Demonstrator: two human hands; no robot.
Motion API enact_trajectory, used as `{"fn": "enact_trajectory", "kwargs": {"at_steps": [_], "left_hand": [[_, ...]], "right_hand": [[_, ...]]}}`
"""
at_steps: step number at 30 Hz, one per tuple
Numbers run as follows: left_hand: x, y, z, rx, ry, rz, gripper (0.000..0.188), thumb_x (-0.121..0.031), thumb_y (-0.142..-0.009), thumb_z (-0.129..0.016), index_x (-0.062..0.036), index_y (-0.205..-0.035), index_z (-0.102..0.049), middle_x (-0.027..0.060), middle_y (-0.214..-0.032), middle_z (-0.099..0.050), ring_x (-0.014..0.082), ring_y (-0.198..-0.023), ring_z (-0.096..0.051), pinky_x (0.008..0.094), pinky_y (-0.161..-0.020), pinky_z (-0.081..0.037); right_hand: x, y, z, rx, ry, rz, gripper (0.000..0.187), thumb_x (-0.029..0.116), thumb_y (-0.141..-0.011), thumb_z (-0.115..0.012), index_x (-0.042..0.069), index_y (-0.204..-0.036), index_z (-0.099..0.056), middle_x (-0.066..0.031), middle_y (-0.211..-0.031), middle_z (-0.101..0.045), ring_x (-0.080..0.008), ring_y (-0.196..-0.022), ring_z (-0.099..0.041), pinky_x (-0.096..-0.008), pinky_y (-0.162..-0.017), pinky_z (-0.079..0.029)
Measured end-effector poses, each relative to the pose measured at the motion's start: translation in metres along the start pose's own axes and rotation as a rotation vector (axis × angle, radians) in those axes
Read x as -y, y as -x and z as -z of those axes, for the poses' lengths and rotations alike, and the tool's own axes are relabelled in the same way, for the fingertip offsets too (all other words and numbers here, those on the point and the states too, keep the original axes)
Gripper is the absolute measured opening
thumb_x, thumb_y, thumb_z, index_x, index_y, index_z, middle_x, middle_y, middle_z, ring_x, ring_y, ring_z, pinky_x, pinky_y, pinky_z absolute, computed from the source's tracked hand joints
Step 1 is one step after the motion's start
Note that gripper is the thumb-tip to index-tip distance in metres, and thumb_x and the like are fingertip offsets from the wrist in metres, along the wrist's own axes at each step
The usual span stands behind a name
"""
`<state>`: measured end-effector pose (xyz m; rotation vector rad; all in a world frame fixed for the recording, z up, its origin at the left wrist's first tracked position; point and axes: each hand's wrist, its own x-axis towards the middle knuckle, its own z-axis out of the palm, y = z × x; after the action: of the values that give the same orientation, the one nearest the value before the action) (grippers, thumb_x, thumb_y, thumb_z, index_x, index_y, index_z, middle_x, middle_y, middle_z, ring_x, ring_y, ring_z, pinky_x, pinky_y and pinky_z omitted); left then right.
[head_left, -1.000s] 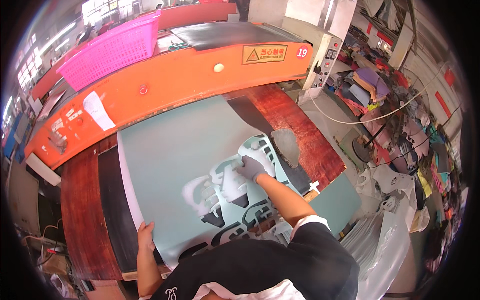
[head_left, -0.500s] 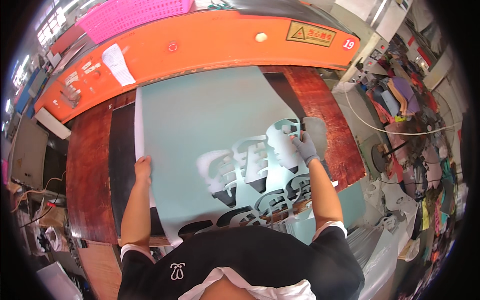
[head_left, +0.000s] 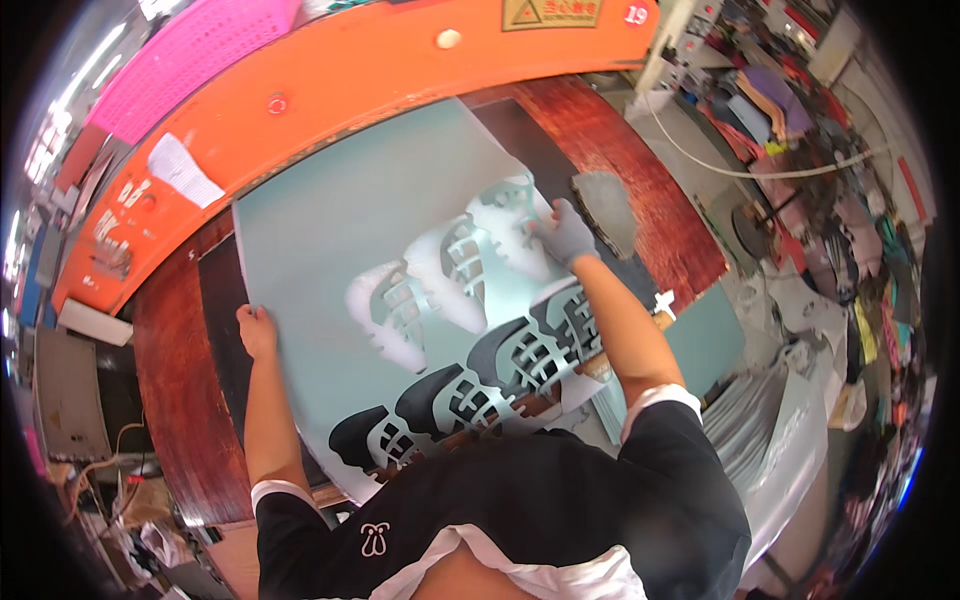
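Note:
A large pale blue-green sheet lies over a black board on the red-brown worktable. Shoe-upper-shaped openings with slatted strips run across its near half in two slanting rows. Black shows through the nearer row; the farther row looks whitish. My left hand, bare, is closed at the sheet's left edge. A grey glove covers my right hand, whose fingers are closed on the sheet's right edge beside the farthest cut-out. Just right of that glove lies a rounded grey piece on the board.
An orange machine beam spans the far side, with a pink basket on top. The red-brown worktable extends past the sheet. Beyond its right side are a pale cable, heaped coloured scraps and translucent plastic sheeting.
The sheet and both hands have shifted left in view, with the view itself turned somewhat. Black now fills more of the nearer openings, while the farther row has gone from partly dark to whitish.

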<state>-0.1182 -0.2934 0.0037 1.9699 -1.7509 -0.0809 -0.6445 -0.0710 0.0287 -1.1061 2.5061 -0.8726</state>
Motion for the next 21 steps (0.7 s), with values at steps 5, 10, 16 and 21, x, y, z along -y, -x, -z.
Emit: {"fn": "enact_trajectory", "kwargs": {"at_steps": [5,10,16,21], "left_hand": [[-0.077,0.058,-0.006,-0.034,0.004,-0.502,0.061,-0.036,-0.082,-0.058,-0.0101,-0.133,-0.038,0.0164,-0.142,-0.030,0.0393,-0.126,-0.033,0.0491,-0.100,-0.032],[-0.216,0.195,-0.014,0.346,0.221,-1.119,0.062,-0.038,-0.083,-0.058,-0.0093,-0.134,-0.038,0.0141,-0.145,-0.028,0.0366,-0.134,-0.021,0.0586,-0.105,-0.013],[-0.283,0.289,-0.027,0.640,0.085,-1.192,0.062,-0.036,-0.081,-0.061,-0.0097,-0.133,-0.039,0.0138,-0.144,-0.030,0.0365,-0.134,-0.023,0.0594,-0.104,-0.013],[-0.278,0.296,-0.042,0.417,0.126,-1.194,0.058,-0.024,-0.080,-0.063,-0.0027,-0.129,-0.041,0.0155,-0.139,-0.037,0.0356,-0.129,-0.033,0.0560,-0.104,-0.018]], "right_hand": [[-0.101,0.140,0.062,-0.156,0.083,-0.161,0.054,0.035,-0.076,-0.066,0.002,-0.115,-0.050,-0.0183,-0.105,-0.059,-0.0334,-0.098,-0.057,-0.0409,-0.086,-0.044],[-0.154,0.218,0.084,-0.274,0.308,-0.081,0.043,0.033,-0.077,-0.066,0.007,-0.109,-0.053,-0.0141,-0.098,-0.058,-0.0331,-0.091,-0.054,-0.0413,-0.080,-0.043],[-0.174,0.216,0.089,-0.397,0.218,0.210,0.039,0.032,-0.077,-0.064,0.005,-0.104,-0.054,-0.0147,-0.111,-0.054,-0.0332,-0.099,-0.050,-0.0414,-0.085,-0.041],[-0.201,0.196,0.121,-0.321,0.094,0.396,0.040,0.032,-0.075,-0.065,0.006,-0.102,-0.054,-0.0131,-0.106,-0.054,-0.0326,-0.100,-0.050,-0.0422,-0.086,-0.041]]}}
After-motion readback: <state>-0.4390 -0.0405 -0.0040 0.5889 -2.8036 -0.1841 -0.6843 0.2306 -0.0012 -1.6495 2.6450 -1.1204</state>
